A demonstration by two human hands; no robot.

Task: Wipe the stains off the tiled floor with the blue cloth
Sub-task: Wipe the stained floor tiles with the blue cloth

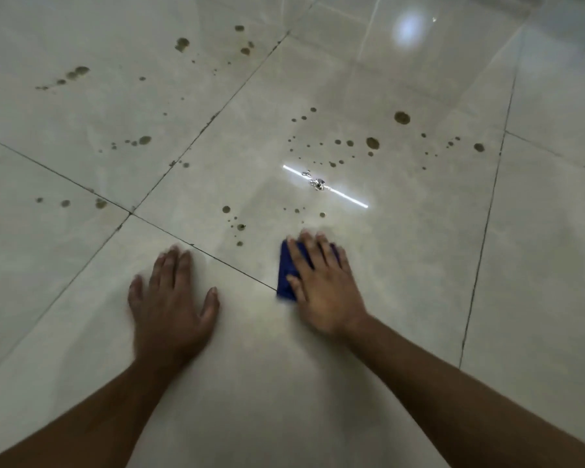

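- The tiled floor fills the view: big, glossy, pale tiles split by thin dark grout lines, with a soft round glare near the far edge.
- Brown stains are spattered over the far tiles, larger blots among many small dots; the closest ones lie just beyond the hands.
- A thin bright streak of reflected light cuts across the middle tile among the spots.
- The left hand lies flat on the tile, fingers straight and spread, gripping nothing.
- The right hand presses down with straight fingers on the cloth, not clenched around it.
- The blue cloth sits folded under that palm, on the floor by a grout line, its left edge showing.
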